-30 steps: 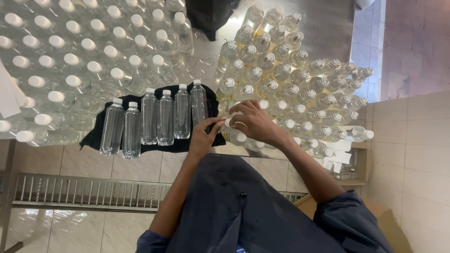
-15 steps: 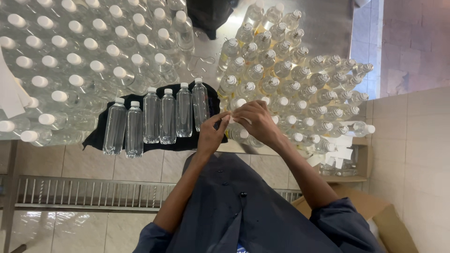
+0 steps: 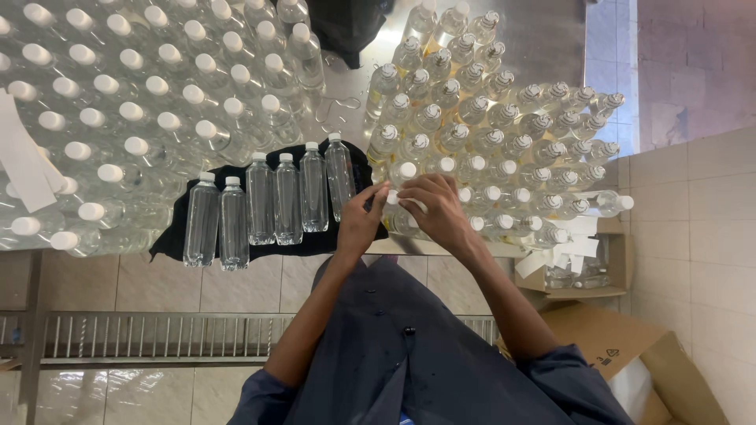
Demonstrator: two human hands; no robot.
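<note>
Basically both hands work one clear bottle (image 3: 403,219) just right of the black cloth (image 3: 315,240): left hand (image 3: 361,222) pinching its cap, right hand (image 3: 435,211) wrapped round the body. Probably light, slippery; grip mid-body.

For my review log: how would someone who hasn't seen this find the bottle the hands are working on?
Start at the black cloth bearing six lying bottles. Just past its right end, the left hand and right hand meet around one clear bottle, the only one gripped by fingers.
</note>
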